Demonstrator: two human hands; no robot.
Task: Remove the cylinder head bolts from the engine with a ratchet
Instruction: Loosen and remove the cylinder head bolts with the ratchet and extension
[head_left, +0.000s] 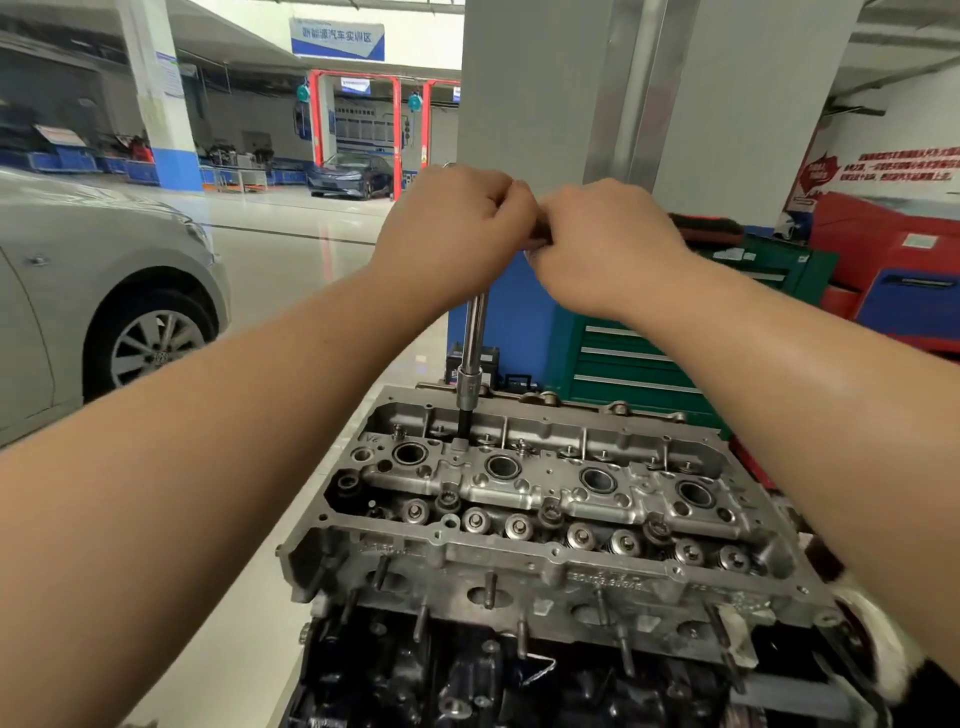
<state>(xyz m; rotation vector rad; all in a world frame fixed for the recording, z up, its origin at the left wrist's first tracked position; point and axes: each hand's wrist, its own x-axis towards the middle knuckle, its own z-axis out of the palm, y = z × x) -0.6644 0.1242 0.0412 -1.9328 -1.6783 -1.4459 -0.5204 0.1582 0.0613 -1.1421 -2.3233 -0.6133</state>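
Two hands meet at the top of a long tool, and both are closed around it. The left hand (457, 228) is curled over the upper end, where I judge the head of the ratchet is, though the fingers hide it. The right hand (597, 244) grips the short dark handle (540, 234) that shows only in the gap between the two hands. I think this double grip is chosen so that one hand keeps the tool straight above the bolt while the other hand pulls.

From the left hand a polished chrome extension bar (475, 332) goes down, nearly upright, into a knurled steel socket (469, 387). Below it a thin black bit enters a deep hole in the back row of the grey cast aluminium cylinder head (519, 551), near its left end. The bolt itself is hidden in this hole, so I cannot tell how loose it is.

The cylinder head has a rough, dull cast surface with four round dark spark plug wells (501, 466) in a line, and a row of round shiny valve caps in front. It sits on the black oily engine block (441, 675). Thin steel studs stand out from its front face.
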